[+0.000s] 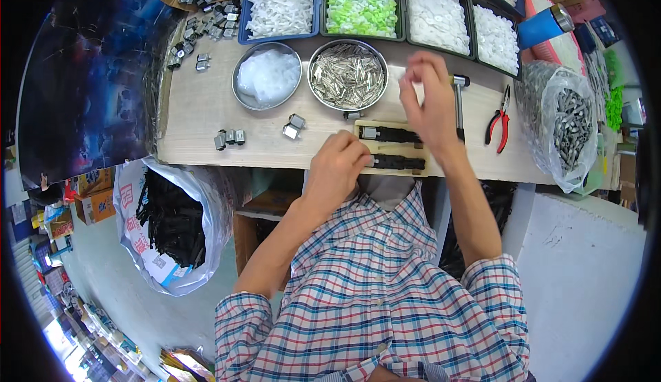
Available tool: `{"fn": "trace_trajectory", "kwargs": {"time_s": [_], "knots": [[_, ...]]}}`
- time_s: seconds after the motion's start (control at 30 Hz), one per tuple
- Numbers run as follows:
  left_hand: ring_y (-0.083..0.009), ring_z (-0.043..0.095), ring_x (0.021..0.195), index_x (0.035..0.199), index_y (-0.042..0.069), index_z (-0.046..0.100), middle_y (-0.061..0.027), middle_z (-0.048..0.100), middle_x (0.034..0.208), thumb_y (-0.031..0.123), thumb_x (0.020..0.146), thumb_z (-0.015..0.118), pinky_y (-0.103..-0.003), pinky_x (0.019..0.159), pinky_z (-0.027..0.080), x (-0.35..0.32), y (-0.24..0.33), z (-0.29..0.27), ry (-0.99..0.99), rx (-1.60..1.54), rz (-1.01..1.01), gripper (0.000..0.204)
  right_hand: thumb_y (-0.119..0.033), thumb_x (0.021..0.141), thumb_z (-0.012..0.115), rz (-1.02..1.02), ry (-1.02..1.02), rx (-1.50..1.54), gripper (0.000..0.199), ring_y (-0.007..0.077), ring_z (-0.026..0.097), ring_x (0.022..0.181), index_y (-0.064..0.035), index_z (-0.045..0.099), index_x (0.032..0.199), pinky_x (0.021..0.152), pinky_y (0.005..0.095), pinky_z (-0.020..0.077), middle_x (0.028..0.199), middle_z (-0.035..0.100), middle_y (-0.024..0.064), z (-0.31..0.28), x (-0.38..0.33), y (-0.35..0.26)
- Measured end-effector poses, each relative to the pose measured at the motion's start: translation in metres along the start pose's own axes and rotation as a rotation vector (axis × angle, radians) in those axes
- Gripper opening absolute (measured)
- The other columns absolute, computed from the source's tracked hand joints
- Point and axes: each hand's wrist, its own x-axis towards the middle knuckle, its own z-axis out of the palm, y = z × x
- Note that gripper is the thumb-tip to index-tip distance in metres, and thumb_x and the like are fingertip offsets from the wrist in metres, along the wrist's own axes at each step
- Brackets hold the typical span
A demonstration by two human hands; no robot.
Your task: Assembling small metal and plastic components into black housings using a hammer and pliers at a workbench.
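A wooden jig lies at the bench's front edge with two black parts set in its slots. My left hand rests on the near black part, fingers closed on its metal end. My right hand hovers above the jig's right end, fingertips pinched together; what it holds is too small to see. A round metal bowl of silver metal pieces stands just behind the jig.
A second bowl holds clear plastic bits. Trays of white and green parts line the back. A hammer, red pliers and a bag of metal parts sit right. A sack of black pieces stands below left.
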Motion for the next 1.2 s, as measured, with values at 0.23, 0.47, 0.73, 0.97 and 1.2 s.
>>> {"fn": "trace_trajectory", "kwargs": {"time_s": [0.23, 0.47, 0.73, 0.97, 1.2], "knots": [[-0.0333, 0.060, 0.084, 0.089, 0.001, 0.062, -0.0127, 0.056, 0.086, 0.002, 0.081, 0.073, -0.042, 0.072, 0.050, 0.011, 0.005, 0.000, 0.002, -0.003, -0.079, 0.014, 0.004, 0.091, 0.062, 0.328, 0.113, 0.321, 0.008, 0.0201, 0.060, 0.101, 0.0010, 0.056, 0.096, 0.093, 0.0304, 0.0477, 0.117, 0.056, 0.0130, -0.006, -0.089, -0.035], [-0.0348, 0.062, 0.089, 0.087, -0.001, 0.064, -0.0155, 0.061, 0.090, -0.006, 0.076, 0.066, -0.042, 0.075, 0.053, 0.086, -0.035, 0.006, 0.170, 0.546, 0.049, 0.012, 0.003, 0.092, 0.062, 0.277, 0.108, 0.196, 0.007, 0.0205, 0.062, 0.099, 0.0003, 0.056, 0.094, 0.084, 0.0305, 0.0521, 0.117, 0.056, 0.0138, 0.007, -0.102, -0.034], [-0.0350, 0.062, 0.091, 0.085, -0.001, 0.064, -0.0174, 0.064, 0.090, -0.004, 0.078, 0.065, -0.044, 0.076, 0.054, 0.099, -0.051, 0.012, 0.118, 0.498, 0.051, 0.007, 0.003, 0.092, 0.062, 0.297, 0.103, 0.187, 0.006, 0.0208, 0.063, 0.098, 0.0003, 0.057, 0.092, 0.084, 0.0302, 0.0522, 0.116, 0.057, 0.0135, 0.006, -0.102, -0.035], [-0.0326, 0.064, 0.082, 0.094, -0.002, 0.055, -0.0169, 0.063, 0.087, 0.004, 0.093, 0.062, -0.042, 0.070, 0.051, 0.076, -0.028, 0.001, 0.189, 0.078, -0.071, 0.009, 0.003, 0.096, 0.058, 0.320, 0.131, 0.356, 0.004, 0.0202, 0.064, 0.107, 0.0013, 0.054, 0.098, 0.095, 0.0315, 0.0511, 0.122, 0.058, 0.0144, 0.006, -0.105, -0.033], [-0.0083, 0.062, 0.085, 0.102, 0.000, 0.056, -0.0047, 0.066, 0.092, 0.010, 0.104, 0.055, -0.024, 0.075, 0.052, 0.023, 0.015, 0.004, -0.103, -0.712, -0.371, 0.010, -0.001, 0.101, 0.058, 0.625, 0.223, 0.858, 0.007, 0.0219, 0.067, 0.109, -0.0007, 0.052, 0.105, 0.100, 0.0340, 0.0530, 0.115, 0.065, 0.0144, 0.000, -0.104, -0.063]]}}
